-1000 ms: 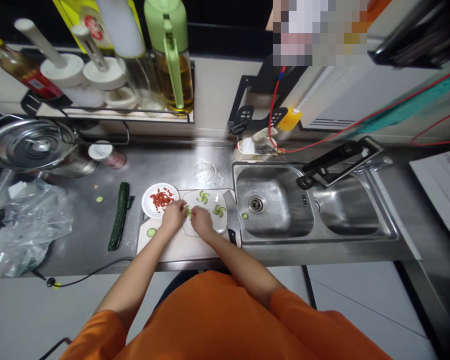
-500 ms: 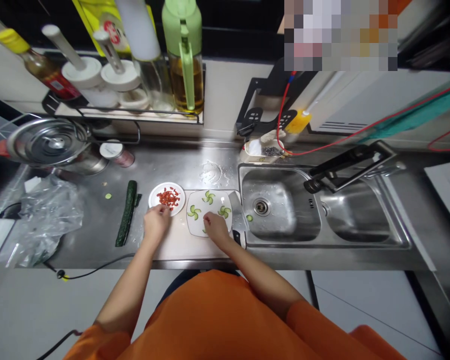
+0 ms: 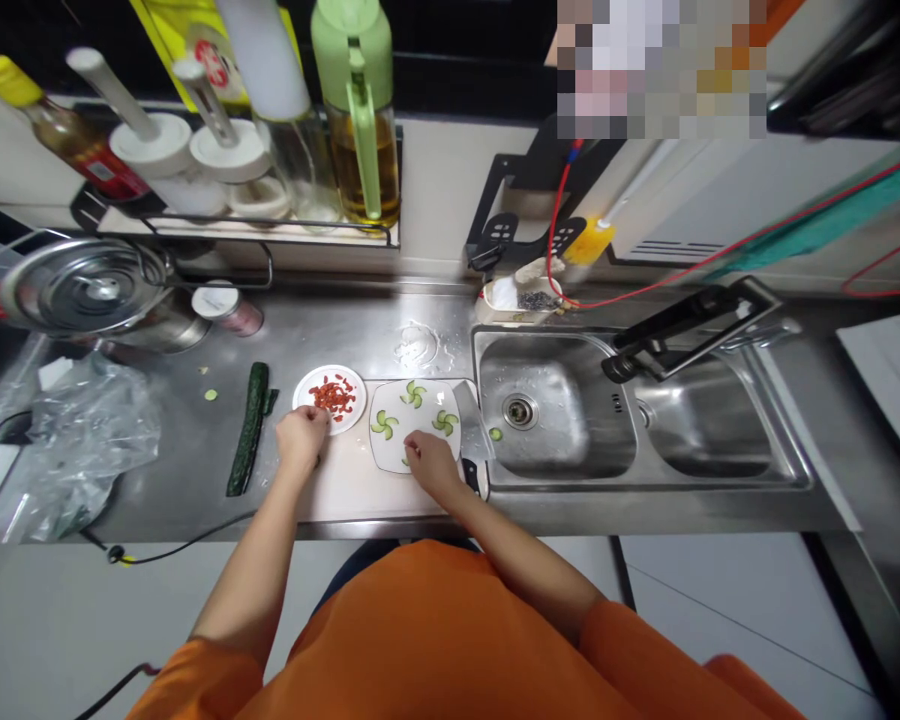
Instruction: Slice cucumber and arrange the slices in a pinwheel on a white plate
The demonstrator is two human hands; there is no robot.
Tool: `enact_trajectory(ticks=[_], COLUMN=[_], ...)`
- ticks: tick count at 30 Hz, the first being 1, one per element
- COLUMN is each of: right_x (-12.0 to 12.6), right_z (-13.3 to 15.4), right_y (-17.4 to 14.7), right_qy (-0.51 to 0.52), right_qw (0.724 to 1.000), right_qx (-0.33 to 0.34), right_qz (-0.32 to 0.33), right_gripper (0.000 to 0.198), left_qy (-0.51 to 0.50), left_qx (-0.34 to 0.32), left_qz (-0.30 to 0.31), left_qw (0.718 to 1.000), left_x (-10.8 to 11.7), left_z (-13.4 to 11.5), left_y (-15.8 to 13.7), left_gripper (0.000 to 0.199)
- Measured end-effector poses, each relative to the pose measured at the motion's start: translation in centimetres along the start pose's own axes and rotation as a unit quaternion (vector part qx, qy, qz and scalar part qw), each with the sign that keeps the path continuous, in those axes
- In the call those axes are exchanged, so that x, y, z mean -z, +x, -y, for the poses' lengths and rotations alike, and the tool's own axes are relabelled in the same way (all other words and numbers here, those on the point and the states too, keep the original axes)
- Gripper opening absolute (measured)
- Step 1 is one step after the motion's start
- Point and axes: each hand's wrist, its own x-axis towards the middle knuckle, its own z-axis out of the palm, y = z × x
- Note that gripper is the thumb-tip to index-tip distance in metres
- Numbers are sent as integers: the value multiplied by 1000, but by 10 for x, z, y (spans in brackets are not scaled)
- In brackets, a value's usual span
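My left hand [image 3: 302, 437] is closed, with its fingertips at the near rim of a round white plate [image 3: 302, 388]. Small red pieces [image 3: 332, 397], like goji berries, lie on that plate. My right hand [image 3: 433, 466] is closed in a pinch over the near part of a square white plate [image 3: 412, 425]. Whatever either hand may hold is too small to make out. Green cucumber slices [image 3: 383, 425] form several pinwheel shapes on the square plate. One more green bit shows beside my right fingertips, partly covered by the hand. Both plates rest on a pale cutting board [image 3: 352, 490].
A cleaver [image 3: 474, 420] lies right of the square plate, against the sink [image 3: 562, 400]. On the left are a whole cucumber [image 3: 249, 430], a plastic bag [image 3: 94, 430], a lidded pot [image 3: 94, 285] and a small jar [image 3: 227, 307]. Bottles stand on a rack [image 3: 270, 230] behind.
The view has shifted slightly to the right. My left hand has drawn a little left of the red pieces, and my right hand has come slightly nearer to me over the square plate.
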Motion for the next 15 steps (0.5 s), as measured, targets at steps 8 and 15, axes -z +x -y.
enact_trajectory(ticks=[8,15], right_x=[-1,-3], right_z=[-7,-11], right_y=[10,14], right_qy=[22,25], right_qw=[1000,1000], right_qx=[-4,9], right_qz=[-2,-4], right_gripper=[15,14], left_qy=[-142,-158], left_qx=[-78,-108], left_qz=[60,95], left_qw=[985,977], left_x=[-20,-41], left_z=[-27,-46], left_y=[-45,-59], left_gripper=[32,26])
